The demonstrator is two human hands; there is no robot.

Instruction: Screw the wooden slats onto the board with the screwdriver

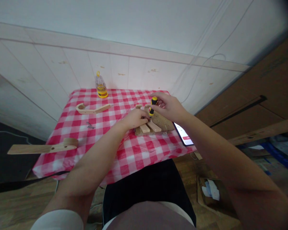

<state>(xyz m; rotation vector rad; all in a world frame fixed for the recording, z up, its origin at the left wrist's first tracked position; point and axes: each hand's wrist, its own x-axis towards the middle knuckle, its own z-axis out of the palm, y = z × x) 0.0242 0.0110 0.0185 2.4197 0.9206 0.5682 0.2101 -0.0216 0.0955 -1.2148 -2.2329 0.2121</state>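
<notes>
My right hand has its fingers around the handle of a black and yellow screwdriver, which stands nearly upright, its tip pointing down. Close by the tip, my left hand presses curled fingers onto a pale wooden piece. A second wooden strip lies just to the right. Both rest on a rough brown board. The fingers of my left hand cover the spot under the screwdriver, so any screw there is hidden.
On the red checked tablecloth lie a hooked wooden piece, several screws and another wooden piece overhanging the left edge. A yellow-based bit case stands by the wall. A phone lies at the right edge.
</notes>
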